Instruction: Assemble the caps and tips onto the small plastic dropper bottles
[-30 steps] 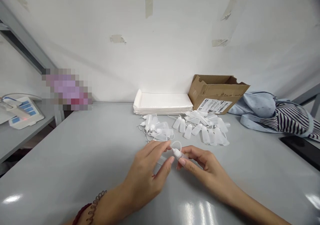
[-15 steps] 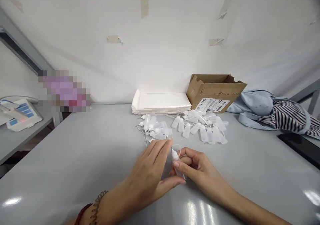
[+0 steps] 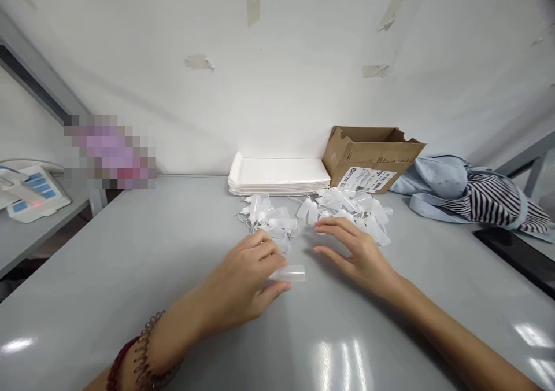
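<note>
My left hand [image 3: 240, 281] is closed around a small translucent squeeze bottle [image 3: 292, 273], which lies sideways with its base pointing right. The tip of that bottle is hidden by my fingers. A loose heap of similar bottles with thin needle tips and cap loops [image 3: 275, 222] sits just beyond this hand. My right hand [image 3: 362, 258] holds nothing, its thumb and fingers apart. Its fingertips are at the near edge of a second pile of bottles [image 3: 376, 228], partly covering it from view; contact cannot be made out.
A stack of white padded envelopes [image 3: 280, 174] lies against the wall beside an open cardboard box [image 3: 375, 159]. At the right are a blue and striped cloth bag [image 3: 485, 197] and a black phone [image 3: 518, 258]. A handheld scanner on a blue-marked device [image 3: 37, 194] sits on the left table.
The right hand has let go of the bottle and moved up and right to the right pile, fingers opening. The left hand has taken the bottle, turned it sideways and shifted left.
</note>
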`<control>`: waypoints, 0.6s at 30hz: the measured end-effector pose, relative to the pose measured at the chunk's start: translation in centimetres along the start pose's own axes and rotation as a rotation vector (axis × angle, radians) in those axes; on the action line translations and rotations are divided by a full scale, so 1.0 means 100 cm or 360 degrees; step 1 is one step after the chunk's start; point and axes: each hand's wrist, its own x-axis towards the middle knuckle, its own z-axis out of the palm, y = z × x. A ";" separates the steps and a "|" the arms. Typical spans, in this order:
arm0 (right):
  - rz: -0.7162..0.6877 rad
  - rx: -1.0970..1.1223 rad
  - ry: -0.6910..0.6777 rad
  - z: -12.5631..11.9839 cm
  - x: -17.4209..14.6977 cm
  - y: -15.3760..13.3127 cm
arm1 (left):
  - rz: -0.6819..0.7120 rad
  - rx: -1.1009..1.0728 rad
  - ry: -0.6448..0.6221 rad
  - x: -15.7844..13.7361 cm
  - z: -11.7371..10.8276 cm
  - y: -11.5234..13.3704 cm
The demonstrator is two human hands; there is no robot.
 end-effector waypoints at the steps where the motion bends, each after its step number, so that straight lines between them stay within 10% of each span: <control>1: -0.0060 -0.0178 0.0005 0.003 0.001 0.006 | -0.0013 -0.0003 -0.0061 0.000 -0.002 -0.001; 6: -0.0118 -0.0732 -0.0131 0.012 0.007 0.017 | -0.0035 0.0316 -0.0026 0.001 0.003 -0.004; 18: 0.0000 -0.0553 0.0021 0.007 0.004 0.019 | -0.0139 0.0471 0.0141 0.003 0.010 -0.005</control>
